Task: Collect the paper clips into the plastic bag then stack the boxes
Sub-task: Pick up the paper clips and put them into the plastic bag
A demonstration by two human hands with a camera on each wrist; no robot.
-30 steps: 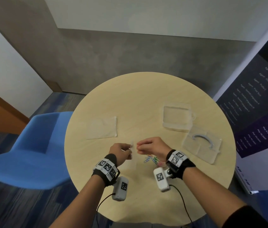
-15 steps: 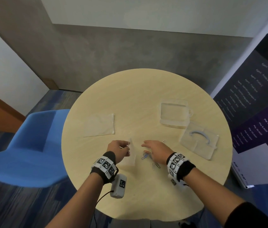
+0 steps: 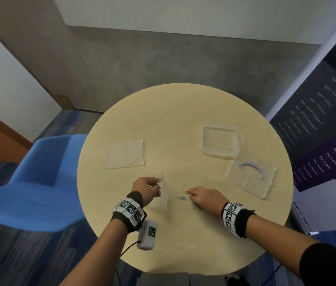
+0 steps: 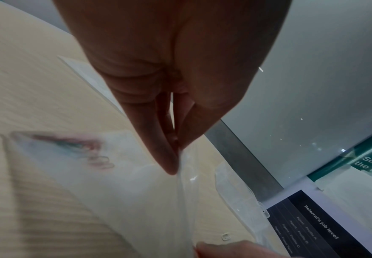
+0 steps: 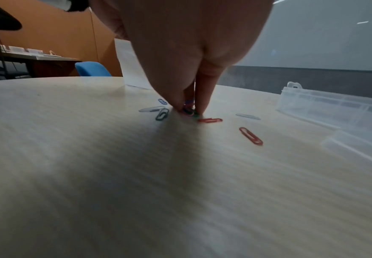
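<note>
In the head view my left hand [image 3: 159,186] pinches the rim of a clear plastic bag [image 3: 164,195] and holds it upright on the round table [image 3: 163,120]. The left wrist view shows the fingertips [image 4: 169,162] on the rim and blurred coloured clips [image 4: 74,144] inside the bag [image 4: 136,200]. My right hand [image 3: 191,193] is down on the table, pinching a small bunch of coloured paper clips [image 5: 189,109]. Loose clips lie around it: a red one [image 3: 186,191], a blue one [image 3: 181,198], a white one [image 3: 205,176]. Two clear boxes [image 3: 218,141] [image 3: 249,176] lie at the right.
A second flat plastic bag [image 3: 124,154] lies on the left of the table. A blue chair [image 3: 39,172] stands at the table's left edge. A dark banner [image 3: 328,131] stands close on the right. More loose clips, such as a red one [image 5: 250,136], lie near the box [image 5: 335,106].
My right hand dropped from beside the bag's mouth to the table and closed on clips there. The clip pile is now spread out. My left hand kept hold of the bag.
</note>
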